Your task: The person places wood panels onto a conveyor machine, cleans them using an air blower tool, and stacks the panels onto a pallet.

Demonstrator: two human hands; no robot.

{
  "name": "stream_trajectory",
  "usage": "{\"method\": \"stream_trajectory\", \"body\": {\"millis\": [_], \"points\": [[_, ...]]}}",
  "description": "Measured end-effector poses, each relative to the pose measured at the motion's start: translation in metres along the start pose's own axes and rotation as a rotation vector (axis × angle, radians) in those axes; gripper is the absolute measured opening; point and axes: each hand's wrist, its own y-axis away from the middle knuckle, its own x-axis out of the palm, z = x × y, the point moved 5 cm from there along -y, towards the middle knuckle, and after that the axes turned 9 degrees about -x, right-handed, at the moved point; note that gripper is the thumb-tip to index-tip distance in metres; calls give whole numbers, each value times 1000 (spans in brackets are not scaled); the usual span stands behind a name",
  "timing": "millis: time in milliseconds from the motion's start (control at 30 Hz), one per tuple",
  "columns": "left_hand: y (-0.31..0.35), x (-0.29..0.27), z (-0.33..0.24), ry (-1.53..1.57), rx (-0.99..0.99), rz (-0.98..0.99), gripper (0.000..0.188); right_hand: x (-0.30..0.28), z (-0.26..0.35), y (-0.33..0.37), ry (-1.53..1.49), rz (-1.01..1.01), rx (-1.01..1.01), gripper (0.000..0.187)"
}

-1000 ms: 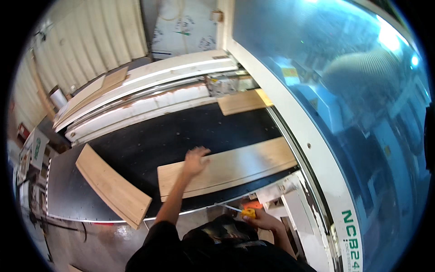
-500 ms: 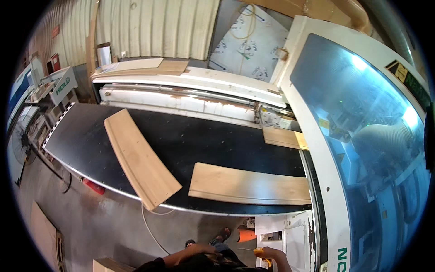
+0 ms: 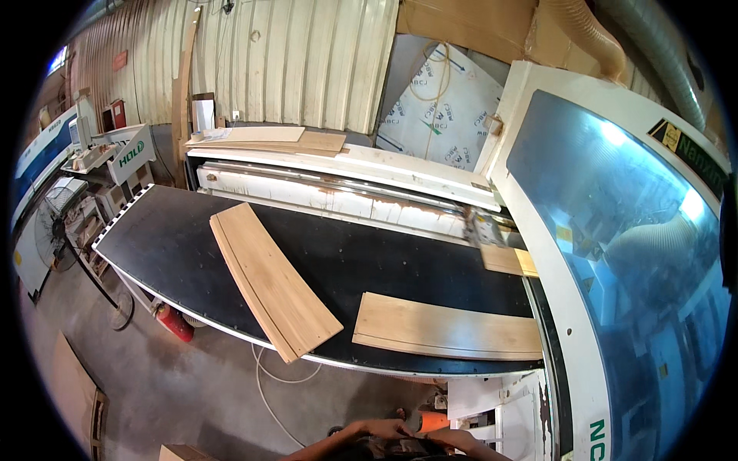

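Observation:
My left hand [image 3: 384, 428] and my right hand [image 3: 452, 439] are drawn close together in front of my body at the lower edge. The fingers of both look bent inward and are small in the picture; whatever they hold, if anything, is hidden. Beyond them, a long, slightly curved wooden board [image 3: 277, 280] lies at a slant on the black machine table [image 3: 338, 246], its near end jutting over the front edge. Farther right lies a second curved board [image 3: 446, 326], lengthwise, with a groove along its near side. Neither hand touches a board.
A white machine housing with a blue window [image 3: 615, 230] rises at the right. A small wooden piece [image 3: 500, 260] lies by its opening. Loose panels [image 3: 269, 138] rest on the rear ledge. A hose [image 3: 265, 392] trails on the floor, near a red cylinder [image 3: 174, 324]. A fan [image 3: 58, 227] stands left.
My right hand has moved inward toward my left; the yellow-handled tool with a thin tip it held no longer shows. The whole view has shifted; the boards lie as before.

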Motion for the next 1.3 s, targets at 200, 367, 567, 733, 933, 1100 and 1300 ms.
{"method": "stream_trajectory", "body": {"millis": [200, 367, 567, 733, 933, 1100, 1300], "points": [[10, -1, 30, -135, -157, -140, 30, -20, -38, -22, 256, 395, 236, 42], [-9, -6, 166, -180, -271, -110, 41, -9, -72, -73, 484, 557, 394, 47], [-8, 10, 171, -88, -209, 39, 42, 3, -144, -132, 641, 642, 218, 36], [3, 2, 161, -223, -428, 44, 53, 28, -36, -104, 513, 751, 191, 31], [3, 2, 124, -224, -331, -123, 57, 6, -38, -95, 400, 784, 195, 32], [21, 9, 105, 108, -679, -145, 63, 20, -31, -98, 411, 858, 176, 38], [-1, 10, 157, -110, -308, -105, 57, 29, -88, -140, 562, 816, 74, 33]]}}
